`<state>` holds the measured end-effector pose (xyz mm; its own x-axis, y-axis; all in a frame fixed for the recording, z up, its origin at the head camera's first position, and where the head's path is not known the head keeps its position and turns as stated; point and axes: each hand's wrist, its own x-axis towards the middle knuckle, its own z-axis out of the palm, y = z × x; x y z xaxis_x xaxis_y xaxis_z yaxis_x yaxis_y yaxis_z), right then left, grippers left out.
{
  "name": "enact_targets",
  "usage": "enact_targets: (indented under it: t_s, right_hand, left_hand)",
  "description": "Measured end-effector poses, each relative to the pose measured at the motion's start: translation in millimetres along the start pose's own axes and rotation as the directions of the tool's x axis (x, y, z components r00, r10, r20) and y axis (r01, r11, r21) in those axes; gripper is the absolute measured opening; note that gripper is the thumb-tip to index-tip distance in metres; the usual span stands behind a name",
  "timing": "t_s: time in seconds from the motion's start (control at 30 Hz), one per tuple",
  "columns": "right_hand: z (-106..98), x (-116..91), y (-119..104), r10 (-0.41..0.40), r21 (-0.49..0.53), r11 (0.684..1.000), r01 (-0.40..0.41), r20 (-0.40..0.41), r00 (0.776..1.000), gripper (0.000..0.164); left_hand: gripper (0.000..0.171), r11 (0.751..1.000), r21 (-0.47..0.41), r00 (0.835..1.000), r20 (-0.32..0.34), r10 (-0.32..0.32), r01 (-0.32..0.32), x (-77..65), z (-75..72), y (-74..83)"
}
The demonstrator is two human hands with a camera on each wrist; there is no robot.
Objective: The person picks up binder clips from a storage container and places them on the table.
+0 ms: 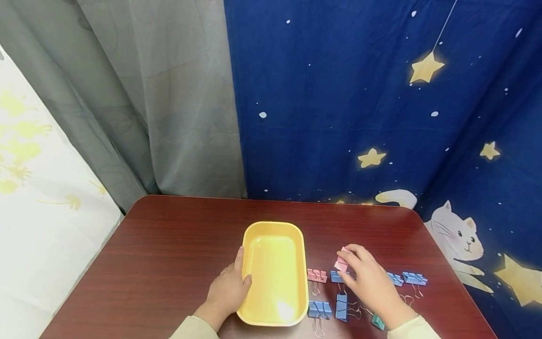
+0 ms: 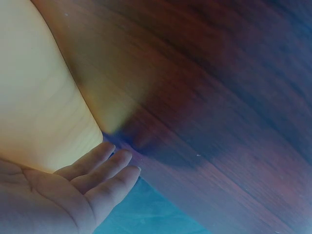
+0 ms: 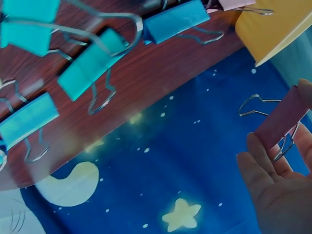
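My right hand (image 1: pixel 367 278) pinches a pink binder clip (image 1: pixel 342 260) between thumb and fingers, held above the row of clips. In the right wrist view this pink clip (image 3: pixel 282 118) shows its wire handles on both sides. My left hand (image 1: pixel 228 287) holds the left wall of a yellow tray (image 1: pixel 306 282), thumb over the rim and index finger along the outside. Its other fingers (image 2: pixel 105 183) stretch out beside the tray wall in the left wrist view. Inside, the tray's bottom is bare.
Right of the tray lie another pink binder clip (image 1: pixel 317 275), several blue ones, such as a near blue clip (image 1: pixel 319 309), and a green clip (image 1: pixel 378 322) partly under the right forearm. The dark red table (image 1: pixel 178 254) ends at curtains behind.
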<state>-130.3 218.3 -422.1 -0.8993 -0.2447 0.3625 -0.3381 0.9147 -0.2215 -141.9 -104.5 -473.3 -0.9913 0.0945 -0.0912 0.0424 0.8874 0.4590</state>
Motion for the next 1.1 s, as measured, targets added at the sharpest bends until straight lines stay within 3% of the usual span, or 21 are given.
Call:
enact_targets:
  t_s: [0.63, 1.1]
  right_hand:
    - [-17.7, -17.4, 25.1, 0.134, -0.022, 0.991, -0.134, 0.036, 0.990, 0.051]
    - [-29.1, -28.0, 44.2, 0.178, -0.039, 0.983, -0.177, 0.013, 0.984, 0.046]
  left_hand:
    - [0.074, 1.000, -0.006, 1.000, 0.007, -0.007, 0.007, 0.3, 0.0, -0.8]
    - [0.075, 1.000, -0.004, 1.000, 0.006, -0.007, 0.007, 0.5, 0.3, -1.6]
